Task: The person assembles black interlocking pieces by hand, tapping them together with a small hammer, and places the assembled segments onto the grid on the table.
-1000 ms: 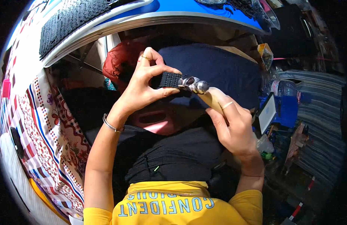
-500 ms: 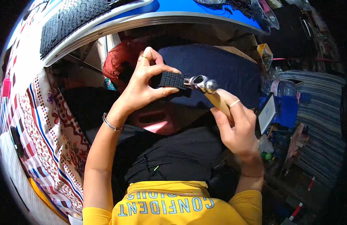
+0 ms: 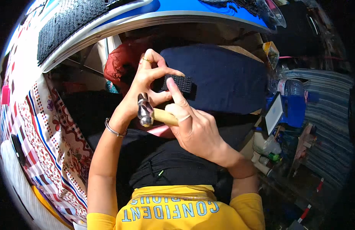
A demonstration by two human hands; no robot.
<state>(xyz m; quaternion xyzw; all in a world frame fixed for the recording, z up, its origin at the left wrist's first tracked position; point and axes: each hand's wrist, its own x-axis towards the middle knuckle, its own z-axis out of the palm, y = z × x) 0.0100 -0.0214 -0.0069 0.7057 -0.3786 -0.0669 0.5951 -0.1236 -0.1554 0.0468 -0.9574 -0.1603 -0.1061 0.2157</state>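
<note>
My left hand (image 3: 137, 88) pinches a small black block with a ridged, studded top (image 3: 181, 83) between thumb and fingers. Beneath it is a dark navy cloth-covered surface (image 3: 227, 82). My right hand (image 3: 200, 132) is wrapped round the pale wooden handle of a hammer (image 3: 145, 110), whose shiny metal head hangs to the left, in front of my left wrist. The right index finger is stretched out, its tip over the block's left part; whether it presses down I cannot tell.
Ahead, a blue table (image 3: 189, 8) carries a large black studded sheet (image 3: 74, 28) and more black pieces. On the right stand a tablet-like screen (image 3: 273, 114) and a water bottle (image 3: 293, 92). Patterned cloth (image 3: 35, 119) hangs on the left; a red bundle (image 3: 120, 63) lies behind my left hand.
The right hand has swung left and turned, bringing the hammer head from the block's right end to near my left wrist. Its index finger now reaches the block. The left hand stays almost still.
</note>
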